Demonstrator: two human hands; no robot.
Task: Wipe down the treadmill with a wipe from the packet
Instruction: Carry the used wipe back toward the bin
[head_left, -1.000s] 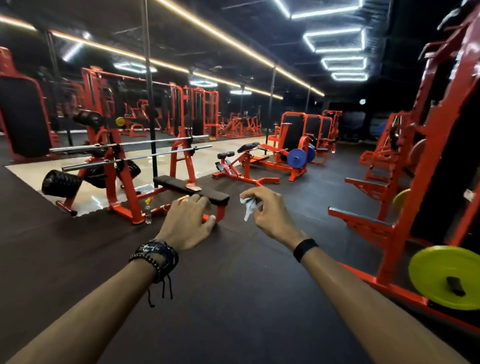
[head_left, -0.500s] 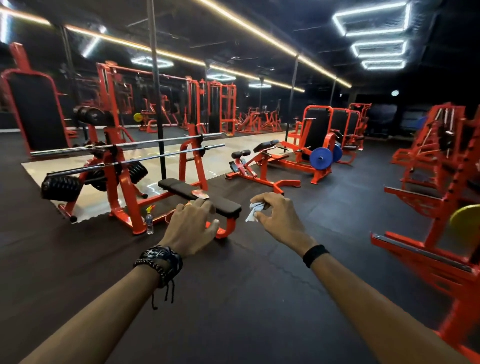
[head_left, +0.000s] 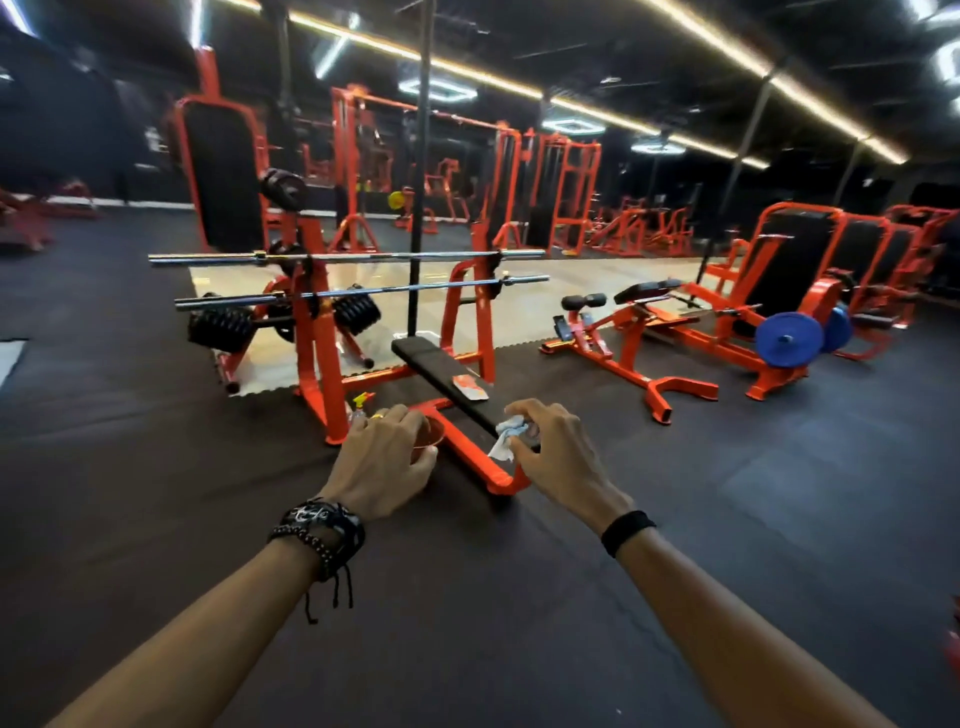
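Left hand (head_left: 382, 462): nearest, at about 7 o'clock from the picture's centre; fingers loosely curled, nothing held, knuckles up. Dark bracelets (head_left: 322, 535) sit on its wrist.
Right hand (head_left: 563, 457): at about 5 o'clock, level with the left; thumb and fingers pinch the wipe (head_left: 506, 439), a pale crumpled wad with a tail hanging down from the fingertips. A black band (head_left: 627, 532) circles this wrist.
Wipe's lie: bunched, so no true long axis; the loose tail points down toward the floor.
Floor (head_left: 156, 493): dark rubber matting under both arms.
Bowl (head_left: 428, 441): an orange, cup-like vessel just beyond the left hand, partly hidden by its fingers; beside it at 11 o'clock a small spray bottle (head_left: 358, 408).
Bench (head_left: 441, 376): black pad on an orange frame, long axis running from near right to far left, its near end just beyond the right hand.
Packet (head_left: 470, 387): orange and white, flat on the pad, pointing roughly along the bench.
Barbells (head_left: 363, 273): two bars racked crosswise, farther off at 12 o'clock.
Far machines (head_left: 779, 312): orange frames at 2 o'clock with blue plates.
Step in hand: judged, wipe carried in the right hand; no treadmill shows.
Next move: likely find the treadmill, spread the wad flat, then press it on the surface.
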